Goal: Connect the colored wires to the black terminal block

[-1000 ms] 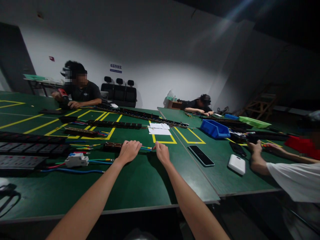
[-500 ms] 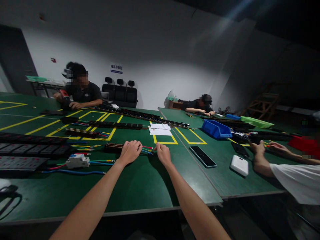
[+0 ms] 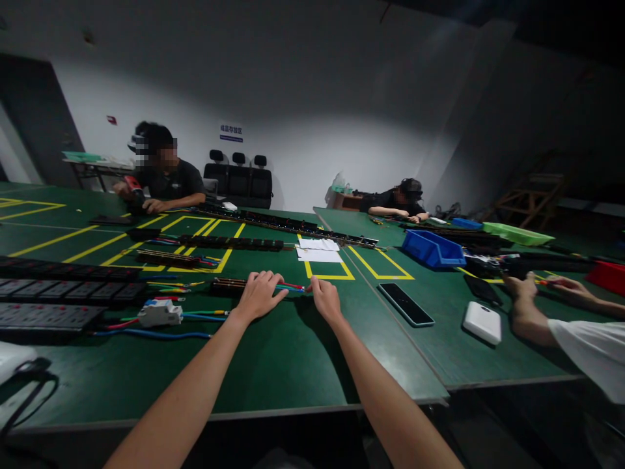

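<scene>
My left hand lies on the green table with its fingers curled over the right end of a short dark strip. Red, blue and green wires run out of that end. My right hand is closed just to the right, its thumb and fingers pinched at the tips of those wires. Both forearms reach in from the bottom edge. How firmly either hand grips is hard to see.
A white circuit breaker with blue and red leads and several black power strips lie to the left. A phone, a white power bank and a blue bin sit to the right, near a co-worker's arm. Two other people work at the far side.
Both hands stay at the strip's wire end; the left fingers loosen slightly. The view has drifted, so everything sits a little further right in the picture.
</scene>
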Tool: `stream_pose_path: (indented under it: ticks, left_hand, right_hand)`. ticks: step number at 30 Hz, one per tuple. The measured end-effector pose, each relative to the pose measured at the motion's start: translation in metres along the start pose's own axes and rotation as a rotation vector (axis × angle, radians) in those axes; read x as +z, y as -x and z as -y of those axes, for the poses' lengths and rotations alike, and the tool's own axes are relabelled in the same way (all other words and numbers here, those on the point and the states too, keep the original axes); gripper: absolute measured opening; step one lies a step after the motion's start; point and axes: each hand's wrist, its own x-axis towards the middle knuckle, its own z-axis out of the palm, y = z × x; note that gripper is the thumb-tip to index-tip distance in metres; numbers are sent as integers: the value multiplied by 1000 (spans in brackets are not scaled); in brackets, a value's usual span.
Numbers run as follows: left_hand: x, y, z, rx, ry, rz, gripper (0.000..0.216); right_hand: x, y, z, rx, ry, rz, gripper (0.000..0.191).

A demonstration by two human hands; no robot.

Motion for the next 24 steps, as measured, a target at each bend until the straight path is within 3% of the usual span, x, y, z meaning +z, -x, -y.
stream_pose_path:
  ticks: [24]
  left_hand:
    - [4,-2,-2,2,54,16,14]
  right_hand:
    - [1,0,0,8,-3,2,61]
